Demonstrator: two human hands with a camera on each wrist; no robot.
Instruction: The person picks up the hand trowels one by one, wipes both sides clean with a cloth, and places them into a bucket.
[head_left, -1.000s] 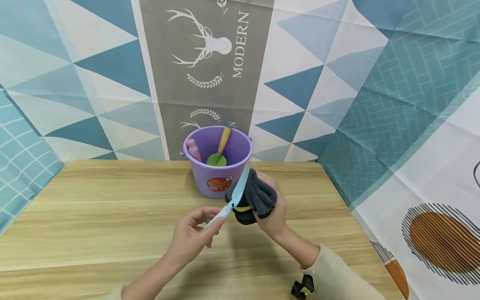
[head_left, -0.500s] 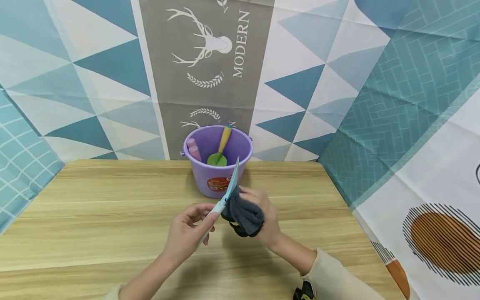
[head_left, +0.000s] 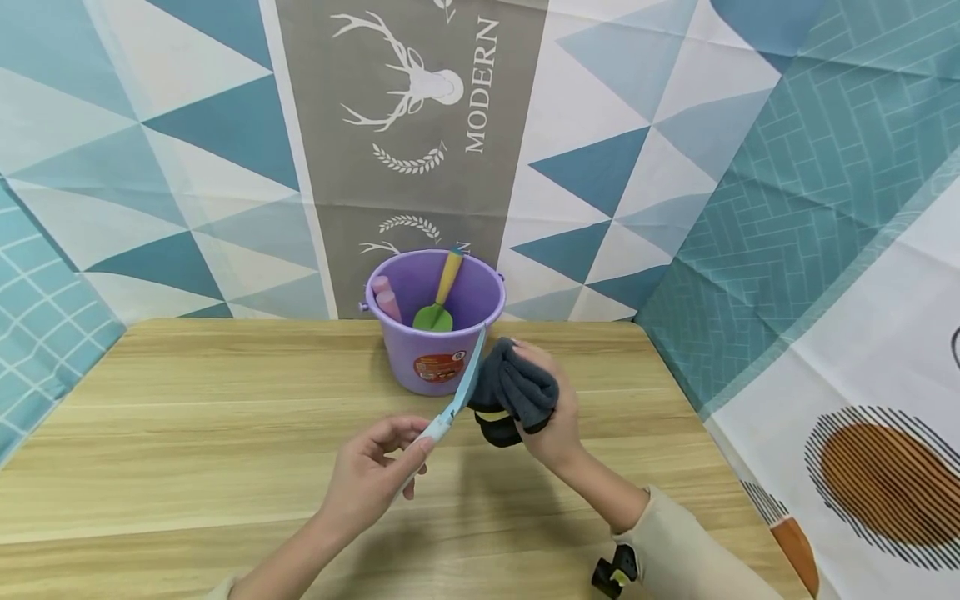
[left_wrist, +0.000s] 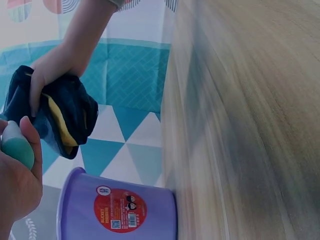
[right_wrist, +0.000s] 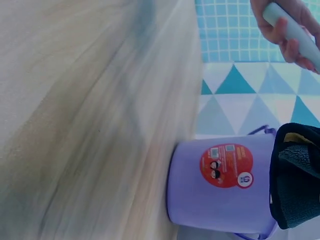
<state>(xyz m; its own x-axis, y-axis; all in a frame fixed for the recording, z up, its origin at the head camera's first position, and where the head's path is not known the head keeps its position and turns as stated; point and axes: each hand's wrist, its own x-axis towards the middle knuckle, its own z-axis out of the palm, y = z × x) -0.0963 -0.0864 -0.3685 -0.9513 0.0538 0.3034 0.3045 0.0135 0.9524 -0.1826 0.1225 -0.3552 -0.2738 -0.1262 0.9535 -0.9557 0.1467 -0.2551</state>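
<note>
My left hand point(head_left: 375, 467) grips the pale handle of a light blue garden trowel point(head_left: 467, 379), its blade pointing up and away in the head view. A bunched dark grey cloth point(head_left: 517, 385) with black edging and a yellow stripe is held in my right hand point(head_left: 558, 408), right beside the blade. Whether cloth and blade touch is hard to tell. In the left wrist view the trowel's handle end point(left_wrist: 17, 150) shows between thumb and palm, with the cloth point(left_wrist: 65, 115) beyond it. The right wrist view catches the cloth point(right_wrist: 297, 175) at its right edge.
Against the patterned backdrop stands a purple bucket point(head_left: 405, 358) on the wooden table point(head_left: 225, 433). Inside it are a green trowel with a yellow handle point(head_left: 442, 292) and two pink handles point(head_left: 386, 300). The bucket is just beyond the trowel blade.
The cloth and right hand first shifted left and nearer to me, then back right and up. The trowel's blade has turned edge-on, and the left hand has drawn slightly left.
</note>
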